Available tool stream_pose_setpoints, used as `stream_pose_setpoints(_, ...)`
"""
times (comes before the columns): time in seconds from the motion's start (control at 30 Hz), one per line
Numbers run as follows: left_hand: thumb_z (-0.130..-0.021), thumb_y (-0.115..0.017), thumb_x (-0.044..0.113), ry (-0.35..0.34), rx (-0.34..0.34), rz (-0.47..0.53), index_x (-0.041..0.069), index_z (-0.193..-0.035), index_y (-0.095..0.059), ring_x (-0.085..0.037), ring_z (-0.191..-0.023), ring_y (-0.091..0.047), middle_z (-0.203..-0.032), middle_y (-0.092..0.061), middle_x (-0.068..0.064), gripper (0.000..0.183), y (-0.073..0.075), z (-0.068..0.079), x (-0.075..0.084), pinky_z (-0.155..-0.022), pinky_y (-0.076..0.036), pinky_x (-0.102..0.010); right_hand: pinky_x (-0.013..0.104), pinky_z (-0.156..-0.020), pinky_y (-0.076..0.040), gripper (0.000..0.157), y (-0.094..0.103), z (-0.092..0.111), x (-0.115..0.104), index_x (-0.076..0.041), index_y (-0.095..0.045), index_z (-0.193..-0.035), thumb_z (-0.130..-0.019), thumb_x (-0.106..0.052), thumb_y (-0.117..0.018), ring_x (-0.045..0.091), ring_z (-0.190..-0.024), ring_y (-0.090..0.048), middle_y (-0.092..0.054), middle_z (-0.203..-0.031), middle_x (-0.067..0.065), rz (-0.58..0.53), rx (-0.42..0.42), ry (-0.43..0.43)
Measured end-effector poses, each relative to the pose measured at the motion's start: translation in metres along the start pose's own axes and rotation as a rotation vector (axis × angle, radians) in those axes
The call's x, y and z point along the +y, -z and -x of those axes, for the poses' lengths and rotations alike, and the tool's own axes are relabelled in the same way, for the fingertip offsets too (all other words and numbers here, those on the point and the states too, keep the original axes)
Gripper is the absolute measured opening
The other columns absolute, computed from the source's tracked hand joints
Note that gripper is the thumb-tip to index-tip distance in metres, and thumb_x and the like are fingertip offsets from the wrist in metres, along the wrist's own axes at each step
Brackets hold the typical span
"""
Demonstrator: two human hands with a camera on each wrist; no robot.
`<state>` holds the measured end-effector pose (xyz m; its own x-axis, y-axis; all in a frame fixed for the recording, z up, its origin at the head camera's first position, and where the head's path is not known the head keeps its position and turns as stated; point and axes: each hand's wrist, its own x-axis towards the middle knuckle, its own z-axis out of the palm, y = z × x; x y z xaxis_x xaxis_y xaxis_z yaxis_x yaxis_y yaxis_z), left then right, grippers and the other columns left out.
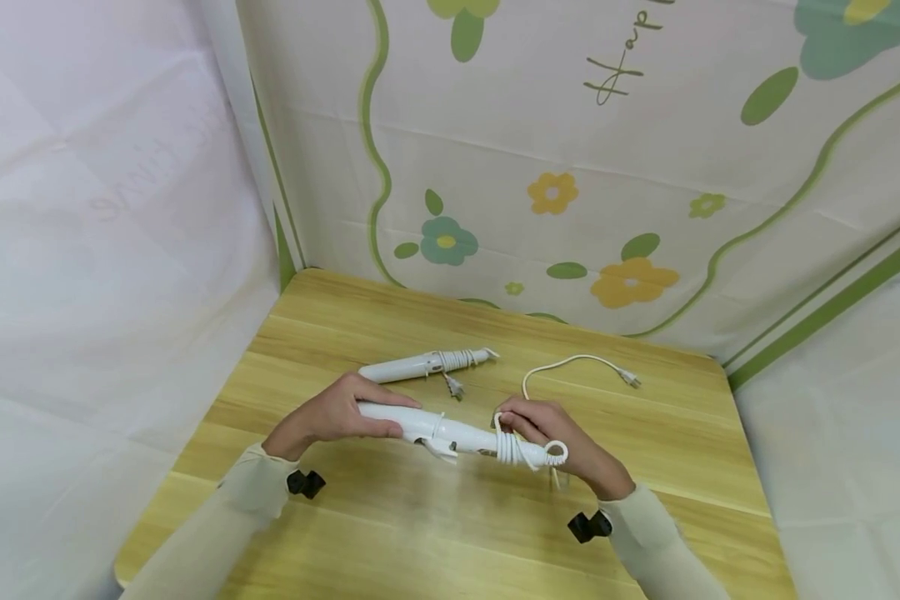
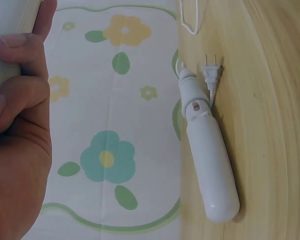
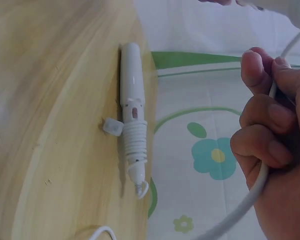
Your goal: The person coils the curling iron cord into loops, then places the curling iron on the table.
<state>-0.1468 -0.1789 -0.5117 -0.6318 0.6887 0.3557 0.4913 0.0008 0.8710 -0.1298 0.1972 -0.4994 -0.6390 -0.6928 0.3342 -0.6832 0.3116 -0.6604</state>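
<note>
My left hand point(image 1: 337, 410) grips the thick end of a white curling iron point(image 1: 465, 437), which is held lengthwise above the table. A small lever point(image 1: 439, 451) sticks out from its near side. Several turns of white cord point(image 1: 507, 447) wrap its narrow end at the right. Behind those turns, my right hand point(image 1: 558, 429) pinches the cord point(image 3: 247, 202) between thumb and forefinger, the other fingers curled around it. The cord's loose end runs back over the table to a two-pin plug point(image 1: 630, 378).
A second white curling iron point(image 1: 401, 368) lies behind the left hand, cord wound around its handle, its plug point(image 2: 212, 72) beside it. The wooden table point(image 1: 330, 317) meets a flowered cloth point(image 1: 495, 142) at the back. White cloth point(image 1: 105, 250) hangs at the left.
</note>
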Motion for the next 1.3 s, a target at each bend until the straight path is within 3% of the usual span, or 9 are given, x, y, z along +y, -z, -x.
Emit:
stream_pose_setpoints(0.1,-0.089,-0.085,-0.005,-0.006,0.033,0.018,-0.004,-0.124,-0.080,0.000,-0.068,-0.058,-0.107,-0.083,-0.018,0.035,-0.001,-0.001,0.000,-0.055,-0.050,-0.021,0.025,-0.073,-0.058,0.022,-0.006,0.001,-0.001,-0.012,-0.073,-0.110,-0.102,0.008,-0.066,0.001,-0.081,-0.063,-0.075,-0.091,0.001,-0.019,0.018,0.028)
stream_pose_setpoints(0.2,-0.090,-0.085,-0.005,-0.002,0.073,0.019,-0.003,-0.125,-0.080,-0.003,-0.072,-0.063,-0.105,-0.084,-0.017,0.035,-0.002,-0.002,0.002,-0.059,-0.055,-0.024,0.024,-0.068,-0.054,0.027,-0.011,0.003,-0.002,-0.011,-0.071,-0.107,-0.099,0.014,-0.067,-0.002,-0.077,-0.057,-0.073,-0.087,0.002,-0.072,0.007,0.013)
stream_pose_setpoints(0.37,-0.089,-0.086,-0.005,-0.016,0.133,-0.010,-0.002,-0.126,-0.080,-0.006,-0.085,-0.070,-0.117,-0.082,-0.020,0.038,-0.004,-0.005,0.004,-0.068,-0.061,-0.027,0.022,-0.058,-0.044,0.032,-0.015,0.007,-0.005,-0.011,-0.071,-0.110,-0.106,0.015,-0.054,0.001,-0.066,-0.045,-0.070,-0.082,0.002,-0.188,-0.013,-0.098)
stream_pose_setpoints(0.53,-0.088,-0.088,-0.002,-0.058,0.170,-0.081,0.002,-0.128,-0.080,-0.008,-0.091,-0.074,-0.119,-0.082,-0.017,0.041,-0.007,-0.009,0.005,-0.072,-0.062,-0.028,0.023,-0.051,-0.045,0.028,-0.017,0.006,-0.007,-0.003,-0.071,-0.114,-0.113,0.007,-0.044,0.008,-0.059,-0.051,-0.069,-0.079,0.007,-0.258,0.011,-0.151)
stream_pose_setpoints(0.63,-0.084,-0.091,-0.002,-0.137,0.208,-0.170,0.002,-0.126,-0.081,-0.009,-0.089,-0.075,-0.116,-0.083,-0.016,0.043,-0.007,-0.011,0.002,-0.071,-0.061,-0.025,0.023,-0.047,-0.043,0.029,-0.019,0.005,-0.007,-0.002,-0.071,-0.114,-0.115,0.004,-0.043,0.008,-0.053,-0.049,-0.068,-0.076,0.007,-0.283,0.052,-0.155)
stream_pose_setpoints(0.8,-0.081,-0.094,0.000,-0.265,0.302,-0.346,0.002,-0.124,-0.082,-0.016,-0.088,-0.079,-0.113,-0.083,-0.017,0.045,-0.008,-0.013,-0.004,-0.071,-0.061,-0.021,0.023,-0.045,-0.044,0.030,-0.021,0.004,-0.010,-0.006,-0.072,-0.118,-0.117,-0.001,-0.042,0.005,-0.052,-0.048,-0.064,-0.074,0.004,-0.219,0.129,-0.200)
stream_pose_setpoints(1.03,-0.078,-0.094,-0.003,-0.191,0.452,-0.433,0.005,-0.124,-0.083,-0.025,-0.093,-0.081,-0.116,-0.083,-0.014,0.048,-0.003,-0.012,-0.004,-0.079,-0.061,-0.019,0.018,-0.044,-0.035,0.028,-0.026,0.005,-0.011,-0.007,-0.071,-0.123,-0.116,0.000,-0.045,-0.004,-0.052,-0.038,-0.065,-0.074,0.003,-0.183,0.160,-0.212)
stream_pose_setpoints(1.3,-0.076,-0.095,0.000,-0.139,0.535,-0.573,0.008,-0.126,-0.082,-0.029,-0.098,-0.082,-0.117,-0.084,-0.010,0.052,-0.004,-0.008,-0.004,-0.084,-0.062,-0.023,0.015,-0.045,-0.031,0.025,-0.027,0.007,-0.013,-0.011,-0.072,-0.122,-0.115,-0.002,-0.051,-0.008,-0.052,-0.030,-0.065,-0.077,-0.006,-0.065,0.150,-0.188)
